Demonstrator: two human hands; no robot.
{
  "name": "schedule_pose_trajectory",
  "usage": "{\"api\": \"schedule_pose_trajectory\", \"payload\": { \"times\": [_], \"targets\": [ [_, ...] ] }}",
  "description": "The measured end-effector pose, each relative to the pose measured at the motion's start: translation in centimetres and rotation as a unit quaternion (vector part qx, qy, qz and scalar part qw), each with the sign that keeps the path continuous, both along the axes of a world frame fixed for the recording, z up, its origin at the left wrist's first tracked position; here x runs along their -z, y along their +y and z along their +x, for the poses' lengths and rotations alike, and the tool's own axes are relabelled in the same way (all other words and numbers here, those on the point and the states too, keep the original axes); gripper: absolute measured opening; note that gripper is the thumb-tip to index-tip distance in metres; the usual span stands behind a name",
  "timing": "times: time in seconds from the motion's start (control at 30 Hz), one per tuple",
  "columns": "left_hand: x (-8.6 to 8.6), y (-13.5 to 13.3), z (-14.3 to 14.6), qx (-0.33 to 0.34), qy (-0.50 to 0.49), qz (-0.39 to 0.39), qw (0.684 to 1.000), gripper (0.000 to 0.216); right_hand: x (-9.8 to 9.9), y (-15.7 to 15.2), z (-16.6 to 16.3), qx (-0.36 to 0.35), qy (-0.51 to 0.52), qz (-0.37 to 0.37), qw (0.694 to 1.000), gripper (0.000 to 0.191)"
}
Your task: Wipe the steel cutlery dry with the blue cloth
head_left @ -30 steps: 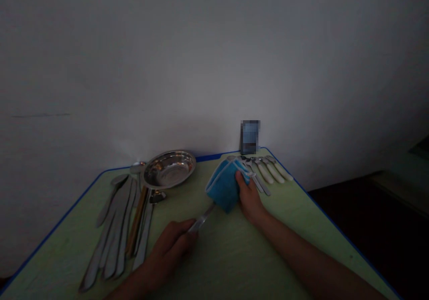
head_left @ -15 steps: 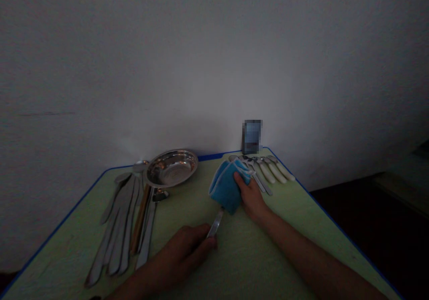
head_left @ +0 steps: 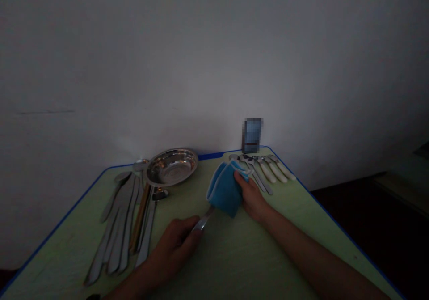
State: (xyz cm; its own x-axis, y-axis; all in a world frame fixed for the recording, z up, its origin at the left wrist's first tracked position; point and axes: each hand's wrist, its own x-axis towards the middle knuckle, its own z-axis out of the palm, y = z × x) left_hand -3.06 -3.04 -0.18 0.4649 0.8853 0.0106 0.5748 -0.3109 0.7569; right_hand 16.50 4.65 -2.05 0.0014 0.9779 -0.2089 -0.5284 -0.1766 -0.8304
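Note:
My left hand [head_left: 177, 242] is closed on the handle of a metal utensil [head_left: 203, 219] just above the green table [head_left: 234, 255]. The far end of the utensil is hidden inside a folded blue cloth [head_left: 224, 188]. My right hand [head_left: 252, 197] grips that cloth, wrapped round the utensil's end. I cannot tell what kind of utensil it is.
A row of metal knives and spoons [head_left: 127, 219] lies at the left, with a shiny steel bowl [head_left: 171, 166] behind it. Several white-handled spoons [head_left: 268, 169] lie at the back right. A small blurred box [head_left: 252, 135] stands against the white wall. The table's blue edge drops off at right.
My left hand pulled the utensil out toward me half a second ago, then pushed it back into the cloth. The cloth and right hand barely shifted.

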Motion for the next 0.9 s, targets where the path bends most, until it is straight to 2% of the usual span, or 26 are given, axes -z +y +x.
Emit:
{"api": "schedule_pose_trajectory", "payload": {
  "times": [0.17, 0.37, 0.43, 0.57, 0.67, 0.77, 0.9],
  "targets": [
    [0.1, 0.3, 0.1, -0.035, -0.043, -0.013, 0.998, 0.037, -0.6, -0.1, 0.0, 0.035, 0.034, -0.023, 0.999, 0.027],
    [-0.1, 0.3, 0.5, -0.101, -0.067, -0.003, 0.993, 0.034, -0.5, 0.2, 0.5, -0.021, 0.061, -0.021, 0.998, 0.024],
    [-0.1, 0.4, 0.7, -0.087, -0.066, -0.014, 0.994, 0.030, -0.4, 0.2, 0.6, -0.034, 0.059, -0.017, 0.998, 0.023],
    [-0.3, 0.5, 1.0, -0.004, -0.074, -0.062, 0.995, 0.025, -0.3, 0.2, 0.9, -0.070, 0.070, -0.005, 0.995, 0.022],
    [-0.4, 0.4, 1.1, 0.017, -0.060, -0.063, 0.996, 0.024, -0.2, 0.2, 1.0, -0.084, 0.075, 0.001, 0.994, 0.022],
    [-0.2, 0.3, 1.0, 0.008, -0.068, -0.064, 0.996, 0.020, -0.2, 0.2, 1.1, -0.084, 0.077, 0.000, 0.993, 0.022],
    [0.5, 0.3, 0.8, -0.050, -0.153, -0.056, 0.985, 0.030, -0.1, 0.2, 1.0, -0.082, 0.071, -0.009, 0.994, 0.020]
  ]
}}
